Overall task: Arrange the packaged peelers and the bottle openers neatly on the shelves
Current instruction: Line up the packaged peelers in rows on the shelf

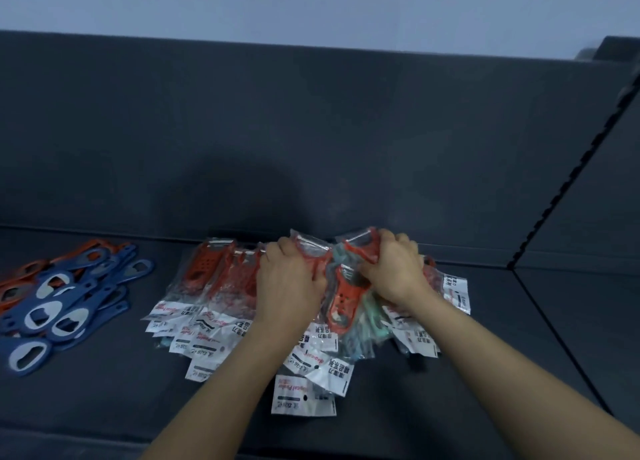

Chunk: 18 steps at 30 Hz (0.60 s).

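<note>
**A:** What are the hands doing?

**B:** The left hand (291, 276) and right hand (394, 269) sit side by side at centre frame. Each has its fingers curled round the far end of a red one among the packaged peelers (341, 300).

**A:** And the rest of the packets?

**B:** They are fanned out in a loose, overlapping heap under the hands, with the white label cards pointing toward the bottom of the frame. A few green ones show at the right. Both forearms cross the heap and hide its middle.

**A:** What do they lie on?

**B:** A dark shelf (104, 407) with a dark back panel (311, 130) rising behind it. There is a pale wall (311, 2) along the top of the frame. A notched upright (571, 182) slants down the right side.

**A:** Anything else?

**B:** The bottle openers (62, 300), blue and orange, are piled crosswise at the left edge. They lie apart from the packets.
</note>
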Available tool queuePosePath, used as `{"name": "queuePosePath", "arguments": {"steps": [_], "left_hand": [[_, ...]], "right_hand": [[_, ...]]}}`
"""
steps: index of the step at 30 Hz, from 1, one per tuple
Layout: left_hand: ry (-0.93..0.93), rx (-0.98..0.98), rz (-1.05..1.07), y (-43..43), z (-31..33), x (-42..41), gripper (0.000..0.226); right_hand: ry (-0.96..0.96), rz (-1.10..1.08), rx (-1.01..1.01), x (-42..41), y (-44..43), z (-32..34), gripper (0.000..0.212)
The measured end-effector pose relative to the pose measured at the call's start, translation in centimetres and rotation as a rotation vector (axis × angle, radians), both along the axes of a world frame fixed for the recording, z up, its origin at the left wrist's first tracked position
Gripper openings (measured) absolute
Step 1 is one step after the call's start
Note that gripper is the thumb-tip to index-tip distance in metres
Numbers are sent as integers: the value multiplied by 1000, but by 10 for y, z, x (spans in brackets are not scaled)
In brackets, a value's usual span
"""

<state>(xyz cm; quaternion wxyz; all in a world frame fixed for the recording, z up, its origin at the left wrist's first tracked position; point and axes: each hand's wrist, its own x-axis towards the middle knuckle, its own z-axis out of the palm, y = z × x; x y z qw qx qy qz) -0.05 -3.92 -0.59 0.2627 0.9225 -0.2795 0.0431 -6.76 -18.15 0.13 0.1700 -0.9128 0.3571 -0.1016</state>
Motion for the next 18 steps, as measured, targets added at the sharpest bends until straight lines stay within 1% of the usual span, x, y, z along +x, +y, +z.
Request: {"name": "queuePosePath", "arguments": {"steps": [1,3,5,7,9,12,14,16,18], "left_hand": [[9,20,-22,-5,-1,-4,64],[-3,102,-37,-13,-4,-11,63],[-42,175,-21,-17,-6,-17,64],[-72,193,-9,-20,-6,-20,66],[-65,166,-23,-23,-7,-22,68],[-14,153,-58,-28,-8,-32,84],[25,181,-69,-30,-9,-38,94],[64,206,-69,-33,-11,-40,93],[96,192,-69,-36,-12,-39,86]], "right_hand": [[57,-24,3,-4,-8,-1,63],[144,-39,85,-12,-22,-5,67],[156,-10,191,-18,-32,-10,69],[187,20,187,-21,-38,-13,72],[226,34,126,-22,-40,-15,73],[190,19,88,-21,-39,-18,67],[135,-1,110,-21,-40,-21,60],[86,-19,137,-23,-41,-23,54],[47,-53,125,-27,-45,-22,51]]}}
